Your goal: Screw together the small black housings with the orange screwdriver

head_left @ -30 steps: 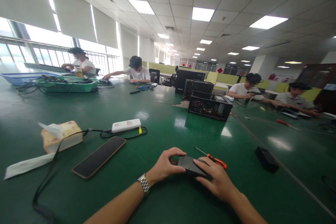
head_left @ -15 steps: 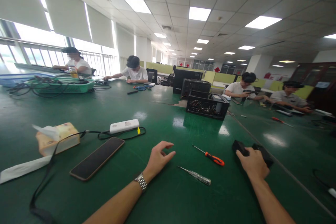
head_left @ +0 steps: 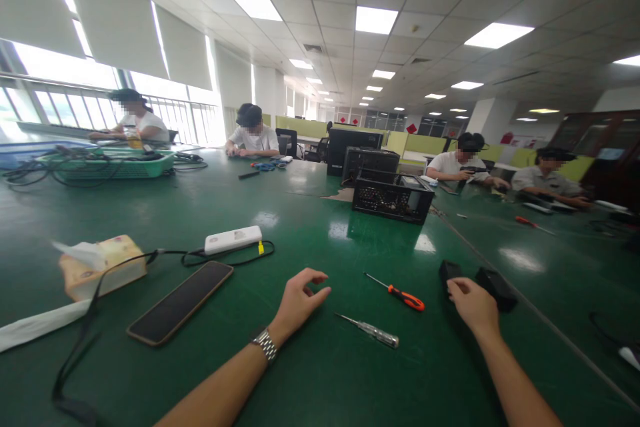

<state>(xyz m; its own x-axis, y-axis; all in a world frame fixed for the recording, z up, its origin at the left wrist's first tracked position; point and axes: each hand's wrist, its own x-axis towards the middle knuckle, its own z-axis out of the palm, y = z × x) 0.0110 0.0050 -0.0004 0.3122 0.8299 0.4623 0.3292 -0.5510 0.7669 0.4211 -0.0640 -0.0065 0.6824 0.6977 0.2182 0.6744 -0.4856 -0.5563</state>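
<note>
Lying at the left of the green table (head_left: pixel 320 213) are a tissue pack (head_left: pixel 103 265), a phone (head_left: pixel 181 302) and a white power bank (head_left: pixel 233 239). The left hand (head_left: pixel 299 303) rests empty, fingers loosely curled, near a silver screwdriver (head_left: pixel 367 330) and an orange one (head_left: pixel 400 293). The right hand (head_left: pixel 473 307), fingers relaxed and holding nothing, touches a small black box (head_left: pixel 449 271) beside another black box (head_left: pixel 496 287).

Green worktable (head_left: pixel 320 227). Near centre, the left hand (head_left: pixel 299 301) rests empty and loosely curled; right of it lie a clear-handled screwdriver (head_left: pixel 369 330) and an orange-handled screwdriver (head_left: pixel 397 292). The right hand (head_left: pixel 473 305) touches a small black box (head_left: pixel 449 271), a second black box (head_left: pixel 495 288) just beside. Smartphone (head_left: pixel 181 302) lies left.
</note>
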